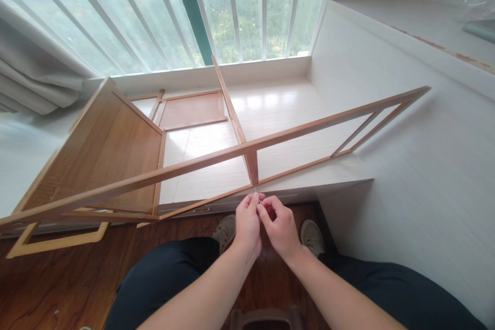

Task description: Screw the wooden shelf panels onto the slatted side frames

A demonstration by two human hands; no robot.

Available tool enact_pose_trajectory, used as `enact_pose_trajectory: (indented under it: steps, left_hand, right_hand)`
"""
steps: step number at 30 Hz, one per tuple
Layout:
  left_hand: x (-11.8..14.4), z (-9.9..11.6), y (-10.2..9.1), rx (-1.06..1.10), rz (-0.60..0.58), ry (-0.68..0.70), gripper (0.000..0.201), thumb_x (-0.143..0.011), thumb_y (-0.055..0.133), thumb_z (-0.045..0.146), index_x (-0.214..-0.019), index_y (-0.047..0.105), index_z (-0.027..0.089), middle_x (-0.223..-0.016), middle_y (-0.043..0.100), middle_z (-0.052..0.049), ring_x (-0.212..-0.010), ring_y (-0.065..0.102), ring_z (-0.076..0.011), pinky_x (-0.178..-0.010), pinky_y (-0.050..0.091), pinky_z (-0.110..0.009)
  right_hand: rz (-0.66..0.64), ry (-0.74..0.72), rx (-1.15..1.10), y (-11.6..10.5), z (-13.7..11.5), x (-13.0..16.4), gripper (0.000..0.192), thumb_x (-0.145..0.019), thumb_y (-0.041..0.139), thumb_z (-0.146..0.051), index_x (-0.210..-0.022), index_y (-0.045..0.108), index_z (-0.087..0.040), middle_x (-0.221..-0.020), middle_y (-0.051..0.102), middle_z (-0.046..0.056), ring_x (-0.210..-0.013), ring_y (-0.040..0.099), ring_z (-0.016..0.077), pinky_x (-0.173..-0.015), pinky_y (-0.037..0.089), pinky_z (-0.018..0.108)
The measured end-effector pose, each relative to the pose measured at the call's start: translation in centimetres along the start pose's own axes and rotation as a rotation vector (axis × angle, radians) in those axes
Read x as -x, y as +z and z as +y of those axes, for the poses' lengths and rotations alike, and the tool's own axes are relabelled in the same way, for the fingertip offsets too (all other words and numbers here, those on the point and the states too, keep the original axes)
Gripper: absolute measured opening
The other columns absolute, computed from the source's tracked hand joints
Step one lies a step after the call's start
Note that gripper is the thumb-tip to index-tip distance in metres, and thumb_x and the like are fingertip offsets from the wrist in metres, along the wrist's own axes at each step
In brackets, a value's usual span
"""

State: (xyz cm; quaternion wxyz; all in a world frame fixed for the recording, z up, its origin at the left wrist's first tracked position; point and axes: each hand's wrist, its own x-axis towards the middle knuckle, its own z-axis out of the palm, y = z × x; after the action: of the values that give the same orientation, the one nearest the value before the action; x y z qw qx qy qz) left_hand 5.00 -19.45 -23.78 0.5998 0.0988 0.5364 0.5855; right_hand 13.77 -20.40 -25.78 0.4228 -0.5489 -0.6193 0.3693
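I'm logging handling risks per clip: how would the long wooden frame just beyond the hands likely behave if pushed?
The wooden frame is probably light for its length: slim rails around open gaps. It likely stays stiff, its rails looking straight and joined by a crosspiece. It might tip or slide, since its left end appears to overhang the white ledge.

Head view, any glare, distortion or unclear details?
In the head view, glare whitens the ledge below the window; the head view stretches toward its edges; in the head view, the thin piece at the left hand and right hand is too small to identify.
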Motion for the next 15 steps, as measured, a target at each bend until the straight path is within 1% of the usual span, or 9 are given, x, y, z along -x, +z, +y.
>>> enact_pose_trajectory:
  steps: [9,15]
  left_hand:
    - [0.1,-0.32,-0.05,0.034,0.016,-0.006,0.041,-0.062,0.086,0.045,-0.079,0.066,0.014,-0.065,0.062,0.001,-0.062,0.057,-0.0117,-0.061,0.048,-0.024]
    - [0.06,-0.24,-0.04,0.045,0.022,-0.012,0.039,-0.061,0.087,0.042,-0.078,0.067,0.014,-0.066,0.062,0.001,-0.062,0.057,-0.0117,-0.062,0.048,-0.024]
  right_hand:
    - [-0.014,0.004,-0.001,0.11,0.23,0.03,0.02,-0.095,0.058,-0.036,-0.082,0.062,-0.022,-0.074,0.069,0.0,-0.065,0.062,0.0156,-0.066,0.045,0.025]
    - [-0.019,0.014,-0.008,0.1,0.23,-0.04,0.02,-0.095,0.057,-0.036,-0.082,0.062,-0.022,-0.073,0.068,0.0,-0.064,0.061,0.0153,-0.065,0.044,0.025]
